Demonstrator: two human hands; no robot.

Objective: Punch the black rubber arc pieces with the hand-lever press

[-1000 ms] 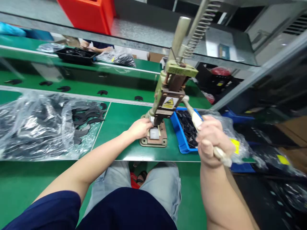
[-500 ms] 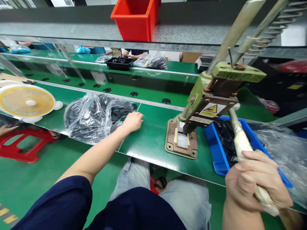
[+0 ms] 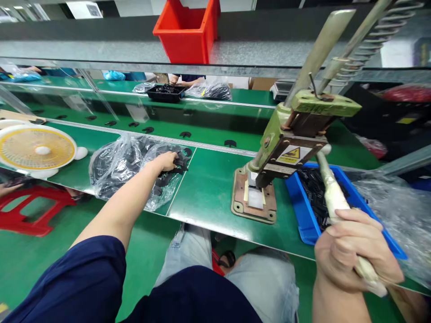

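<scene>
My right hand (image 3: 358, 251) is wrapped round the lever handle (image 3: 332, 193) of a green hand press (image 3: 283, 139); the handle is covered in whitish wrapping. My left hand (image 3: 164, 161) is at the mouth of a clear plastic bag (image 3: 116, 166), with its fingers curled down on a black plastic part (image 3: 180, 163). Its fingertips are partly hidden. More flat, curved black parts lie round the hand and inside the bag. On the press base (image 3: 238, 193), a pale block sits under the press head.
Beside the press stands a blue bin (image 3: 306, 229) of black pieces, with clear plastic (image 3: 390, 211) to its right. A fan (image 3: 37, 146) lies at left. Black parts sit spaced along the green strip behind. A red bin (image 3: 186, 42) stands on the overhead shelf. Another person works across the bench.
My left hand has moved left from the bare bench edge of the bag onto the black parts, and its fingers have curled down. My right hand stays on the lever handle.
</scene>
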